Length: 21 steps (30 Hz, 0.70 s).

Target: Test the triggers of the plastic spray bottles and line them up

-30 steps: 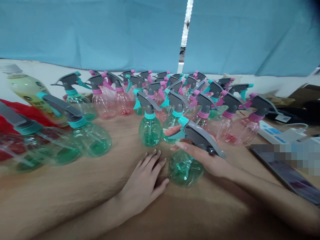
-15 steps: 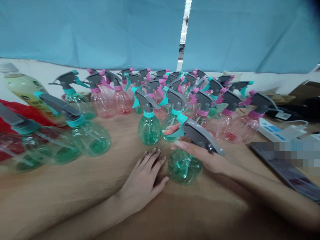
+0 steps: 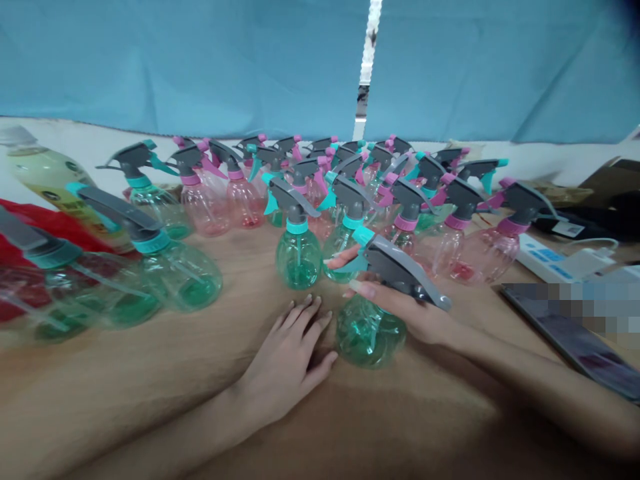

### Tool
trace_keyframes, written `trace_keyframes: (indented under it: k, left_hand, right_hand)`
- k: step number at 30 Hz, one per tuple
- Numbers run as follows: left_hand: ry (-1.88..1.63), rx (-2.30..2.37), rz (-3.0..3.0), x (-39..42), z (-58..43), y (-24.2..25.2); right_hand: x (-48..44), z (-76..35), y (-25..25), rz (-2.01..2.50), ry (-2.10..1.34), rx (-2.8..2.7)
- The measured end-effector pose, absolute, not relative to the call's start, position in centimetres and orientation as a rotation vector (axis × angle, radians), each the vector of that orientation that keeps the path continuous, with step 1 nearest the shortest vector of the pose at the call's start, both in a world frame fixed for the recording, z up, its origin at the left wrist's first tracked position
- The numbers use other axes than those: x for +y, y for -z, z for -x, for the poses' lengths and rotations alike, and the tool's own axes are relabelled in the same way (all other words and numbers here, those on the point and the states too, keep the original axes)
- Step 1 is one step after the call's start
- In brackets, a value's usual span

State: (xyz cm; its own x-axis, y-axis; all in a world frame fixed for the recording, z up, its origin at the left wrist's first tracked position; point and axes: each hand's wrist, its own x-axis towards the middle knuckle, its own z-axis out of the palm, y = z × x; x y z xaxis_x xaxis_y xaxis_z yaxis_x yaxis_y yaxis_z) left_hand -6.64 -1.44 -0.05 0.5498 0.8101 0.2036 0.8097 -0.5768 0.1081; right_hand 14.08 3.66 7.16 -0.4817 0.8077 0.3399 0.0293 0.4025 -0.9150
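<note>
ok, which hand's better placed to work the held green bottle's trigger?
Likely the right hand: its fingers hold the green bottle close to the teal trigger. The left hand lies palm down on the table, holding nothing.

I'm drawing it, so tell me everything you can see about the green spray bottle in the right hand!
The green spray bottle looks like see-through plastic, with a rounded body, a grey spray head, and a turquoise nozzle and trigger. It seems to rest on the table, beside the left hand. The right hand grips it below that head, fingers at the trigger. Whether it holds liquid is unclear.
</note>
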Motion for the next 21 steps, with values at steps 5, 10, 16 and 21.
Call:
trace_keyframes:
  k: [5, 10, 16, 21]
  left_hand:
    - [-0.386, 1.435, -2.755, -1.4, 6.62, -0.08]
    - [-0.381, 1.428, -2.739, -1.41, 6.6, -0.21]
    - [-0.402, 1.427, -2.735, -1.45, 6.58, -0.15]
    - [-0.393, 1.437, -2.75, -1.49, 6.59, -0.09]
  right_hand:
    - [3.56, -14.04, -7.14, 0.715, -1.178, -1.811]
    - [3.69, -14.2, -7.27, 0.7, -1.165, -1.823]
    - [3.76, -14.38, -7.14, 0.644, -1.202, -1.82]
    - [3.61, -14.2, -7.04, 0.709, -1.115, -1.832]
